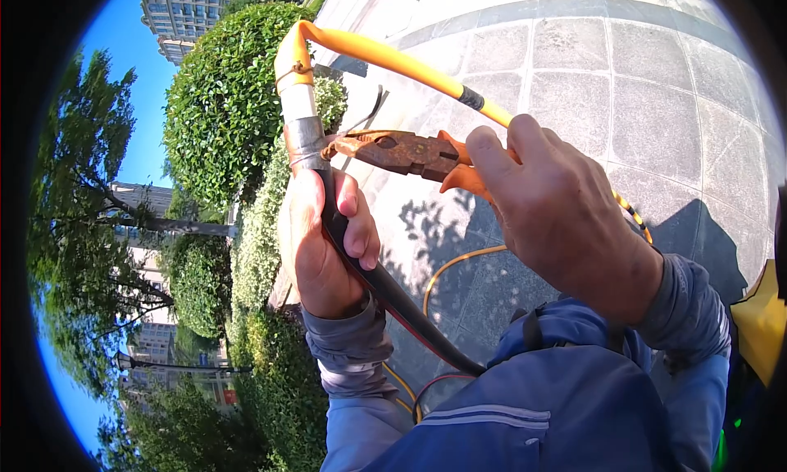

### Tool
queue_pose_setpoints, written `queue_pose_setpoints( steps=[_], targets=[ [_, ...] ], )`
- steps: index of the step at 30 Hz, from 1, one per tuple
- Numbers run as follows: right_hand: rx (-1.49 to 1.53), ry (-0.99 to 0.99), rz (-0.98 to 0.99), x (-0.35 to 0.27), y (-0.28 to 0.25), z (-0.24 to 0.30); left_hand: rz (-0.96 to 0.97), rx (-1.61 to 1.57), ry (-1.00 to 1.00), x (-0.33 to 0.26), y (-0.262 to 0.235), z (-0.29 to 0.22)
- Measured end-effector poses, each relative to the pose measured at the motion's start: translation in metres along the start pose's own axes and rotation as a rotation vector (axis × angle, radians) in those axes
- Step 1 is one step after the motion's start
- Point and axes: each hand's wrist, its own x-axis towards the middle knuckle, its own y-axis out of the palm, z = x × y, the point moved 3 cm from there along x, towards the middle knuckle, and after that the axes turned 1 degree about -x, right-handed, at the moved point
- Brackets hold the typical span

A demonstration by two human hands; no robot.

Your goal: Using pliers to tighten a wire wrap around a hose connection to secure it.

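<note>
My left hand point(316, 242) is wrapped round the upper end of a black hose point(398, 300), thumb near the joint. Above the fingers, the hose meets a silver-grey sleeve point(305, 134) bound with wire. A short white pipe point(298, 101) rises from the sleeve into a flattened yellow hose point(385, 55), which has a rusty wire tie round it and bends sharply over to the right. My right hand point(566, 209) grips rusty pliers point(402, 154) by their orange handles. Their jaw tips are at the twisted wire beside the sleeve; whether they pinch it I cannot tell.
Grey stone paving point(574, 91) spreads ahead and to the right. A thin yellow hose point(451, 265) curves over the ground below my hands. Round green bushes point(234, 103) and white-flowered shrubs point(266, 226) stand at the left. A yellow object point(758, 320) shows at the right edge.
</note>
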Motion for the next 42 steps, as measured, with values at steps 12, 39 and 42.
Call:
queue_pose_setpoints(
  steps=[12,39,42],
  targets=[
    [0.631,0.229,0.67,-0.003,0.015,0.0,0.128,-0.032,0.095,-0.008,-0.016,-0.01],
    [0.175,0.088,-0.07,-0.022,0.04,0.029,-0.017,-0.006,0.127,-0.014,0.004,-0.001],
    [0.178,0.096,-0.069,-0.028,0.043,0.028,-0.004,0.017,0.115,-0.016,0.002,0.0]
  ],
)
